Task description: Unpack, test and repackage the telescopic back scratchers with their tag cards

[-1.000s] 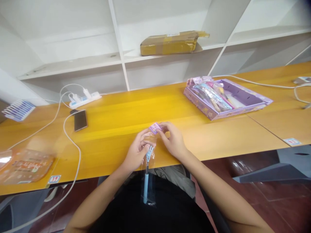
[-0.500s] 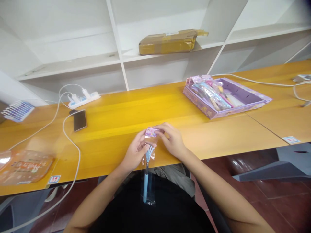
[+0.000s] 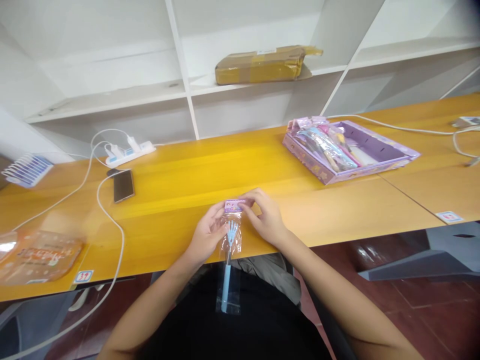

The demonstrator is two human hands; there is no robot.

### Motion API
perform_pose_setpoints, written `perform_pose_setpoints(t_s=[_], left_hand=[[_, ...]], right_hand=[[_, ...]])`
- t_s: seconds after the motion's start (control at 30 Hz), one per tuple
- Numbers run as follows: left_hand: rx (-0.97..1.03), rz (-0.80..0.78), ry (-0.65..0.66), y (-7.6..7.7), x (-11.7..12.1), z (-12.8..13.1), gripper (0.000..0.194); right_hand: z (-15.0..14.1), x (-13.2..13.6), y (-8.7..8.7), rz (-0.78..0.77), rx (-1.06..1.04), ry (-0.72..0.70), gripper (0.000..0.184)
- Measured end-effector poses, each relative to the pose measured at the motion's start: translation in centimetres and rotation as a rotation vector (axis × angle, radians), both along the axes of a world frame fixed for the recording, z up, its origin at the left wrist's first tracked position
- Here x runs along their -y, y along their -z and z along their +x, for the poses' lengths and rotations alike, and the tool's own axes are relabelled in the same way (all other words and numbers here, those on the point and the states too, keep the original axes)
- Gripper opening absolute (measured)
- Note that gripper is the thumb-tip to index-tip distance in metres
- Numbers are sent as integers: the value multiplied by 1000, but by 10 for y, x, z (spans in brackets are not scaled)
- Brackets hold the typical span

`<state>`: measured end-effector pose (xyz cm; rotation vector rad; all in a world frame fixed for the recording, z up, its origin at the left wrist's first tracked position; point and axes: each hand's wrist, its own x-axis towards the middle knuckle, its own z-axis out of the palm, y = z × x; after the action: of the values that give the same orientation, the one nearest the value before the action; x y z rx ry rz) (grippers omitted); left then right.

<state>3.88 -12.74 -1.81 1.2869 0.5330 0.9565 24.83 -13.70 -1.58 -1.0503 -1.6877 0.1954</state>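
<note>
A light-blue back scratcher [image 3: 226, 280] with a small hand-shaped head lies inside a clear plastic bag [image 3: 235, 300], which hangs from the table edge down across my lap. The bag's top carries a pink and purple card header [image 3: 233, 206]. My left hand [image 3: 206, 234] pinches the bag's left side, its thumb beside the scratcher's head. At the header's right end, my right hand [image 3: 265, 217] grips the card between thumb and fingers. Part of the bag's upper edge is hidden by my fingers.
A purple tray [image 3: 382, 175] with several bagged items stands at the back right. To the left are a phone [image 3: 123, 186], a power strip [image 3: 131, 154], white cables and an orange pouch [image 3: 41, 257]. A taped carton [image 3: 260, 67] sits on the shelf.
The card header has turned from tilted to nearly level and come slightly down. The bag is now stretched flatter, with the scratcher's head showing more plainly. Both hands have barely moved.
</note>
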Motion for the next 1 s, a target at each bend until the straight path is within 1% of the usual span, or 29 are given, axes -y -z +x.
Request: perform_pose_setpoints(t_s=[0.07, 0.17, 0.3, 0.47, 0.57, 0.7, 0.83, 1.0], left_hand=[[21, -25, -33, 2, 0, -1, 61], [36, -28, -53, 3, 0, -3, 61], [55, -19, -53, 3, 0, -4, 59], [99, -13, -18, -3, 1, -4, 54], [120, -33, -7, -6, 2, -4, 54], [117, -57, -41, -8, 3, -3, 56], [131, -40, -42, -6, 3, -4, 57], [120, -32, -58, -6, 3, -4, 60]], right_hand=[[-1, 0, -1, -8, 3, 14, 10], [-1, 0, -1, 13, 8, 10, 10], [0, 0, 0, 16, 9, 0, 14], [1, 2, -1, 31, 41, -64, 18], [1, 5, -1, 77, 57, -62, 27], [0, 10, 1, 85, 109, -46, 49], [-3, 11, 3, 79, 210, -81, 53], [-3, 10, 4, 56, 214, -87, 69]])
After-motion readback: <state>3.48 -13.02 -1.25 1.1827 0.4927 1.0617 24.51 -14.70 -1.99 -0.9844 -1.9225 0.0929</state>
